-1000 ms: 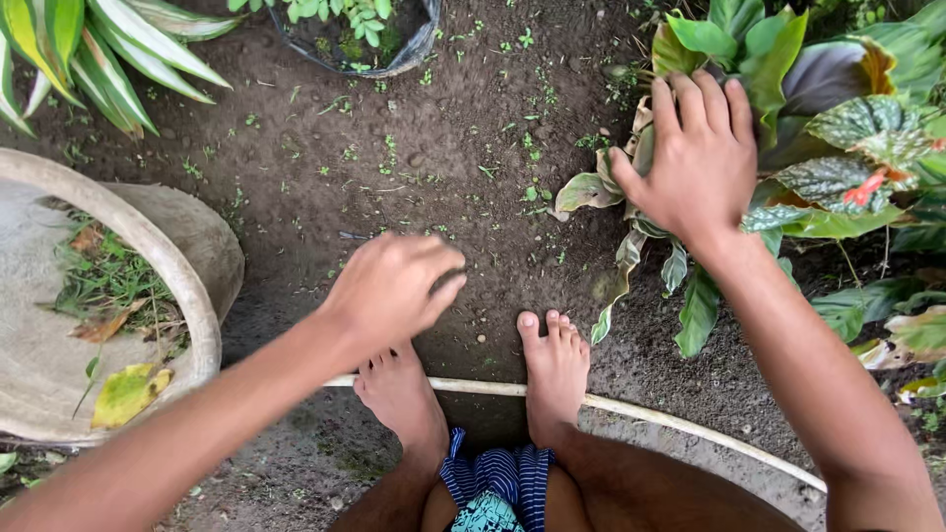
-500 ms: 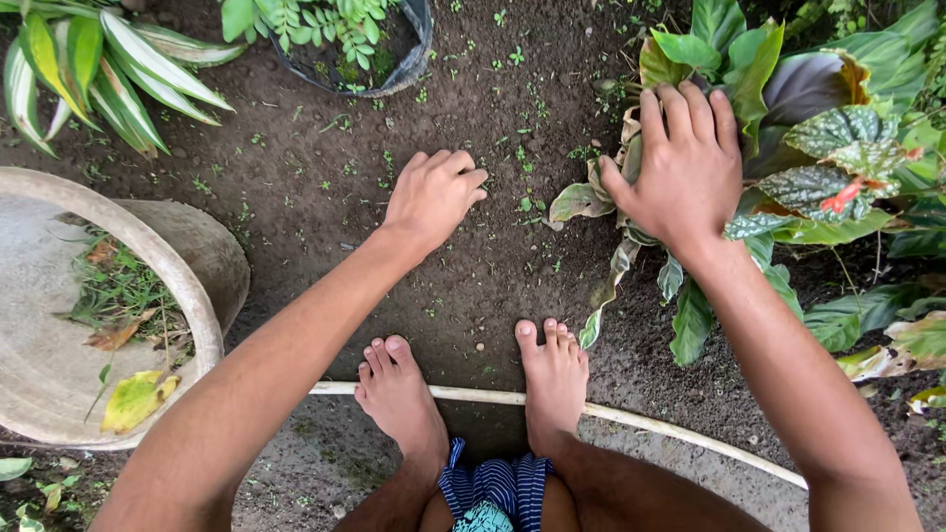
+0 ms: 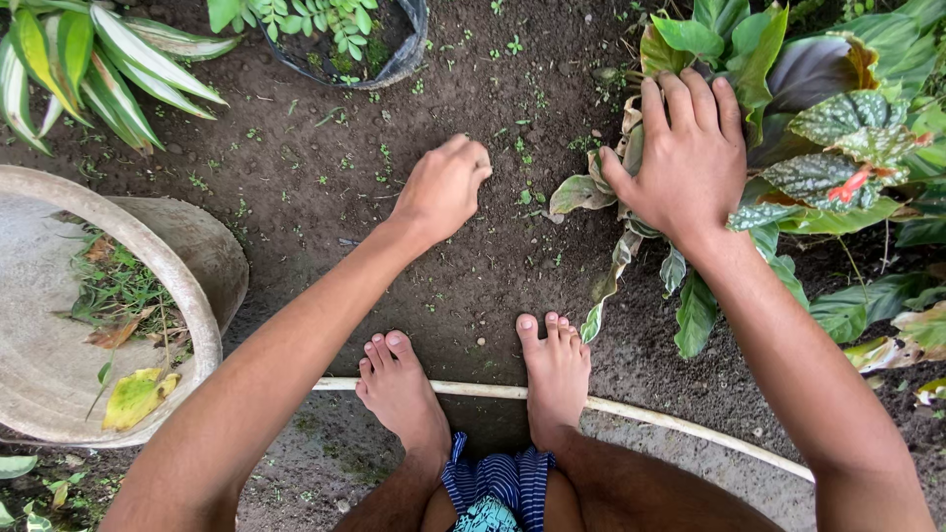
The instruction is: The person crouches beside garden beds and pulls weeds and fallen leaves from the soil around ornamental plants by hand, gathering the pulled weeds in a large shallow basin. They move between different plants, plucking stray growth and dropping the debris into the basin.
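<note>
the left hand [image 3: 443,187] has reached farther out, fingers curled, pinching tiny green weeds [image 3: 522,148] from dark bare soil [image 3: 296,197]; the right hand [image 3: 685,158], fingers spread, holds back broad green plant leaves [image 3: 749,59].

Both arms bare, no sleeves, no watch, no rings or bands. Left hand [image 3: 443,187] and right hand [image 3: 687,158] uncovered, no gloves; nails short. Feet bare too, left foot [image 3: 396,379] and right foot [image 3: 555,366], no sandals, a bit of dark soil on toes. Knees bare. Only clothing seen: shorts [image 3: 496,483], dark blue w/ thin white stripes, plus a turquoise patterned part at lower edge.
</note>
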Motion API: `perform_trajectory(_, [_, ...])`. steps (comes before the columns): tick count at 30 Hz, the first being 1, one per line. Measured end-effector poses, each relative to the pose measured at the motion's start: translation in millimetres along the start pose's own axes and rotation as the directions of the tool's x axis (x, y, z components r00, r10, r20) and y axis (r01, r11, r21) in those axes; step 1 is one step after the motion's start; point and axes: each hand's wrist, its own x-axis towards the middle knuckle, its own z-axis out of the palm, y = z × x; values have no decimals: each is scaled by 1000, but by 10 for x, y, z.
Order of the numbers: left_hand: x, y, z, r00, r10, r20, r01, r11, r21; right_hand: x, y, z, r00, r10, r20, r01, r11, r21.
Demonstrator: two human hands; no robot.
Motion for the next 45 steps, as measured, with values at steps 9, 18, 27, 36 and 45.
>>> perform_trajectory(9, [217, 210, 173, 976, -63, -209, 15, 974, -225, -8, -12, -9, 1000, 2, 4, -2, 1000, 5])
perform_trajectory(18, [288, 198, 207, 992, 5, -125, -16, 996, -84, -40, -10, -22, 1000, 8, 15, -8, 999, 37])
perform_trajectory(27, [330, 173, 305, 987, 103, -127, -105, 994, -11, -56, -19, -38, 1000, 7, 3, -7, 999, 36])
perform_trajectory(36, [70, 771, -470, 1000, -16, 9, 17, 959, -282, 4, 7, -103, 1000, -3, 6, 3, 998, 67])
perform_trajectory(45, [-2143, 417, -2192, 775, -481, -411, 425, 877, -224, 59, 7, -109, 1000, -7, 10, 6, 996, 89])
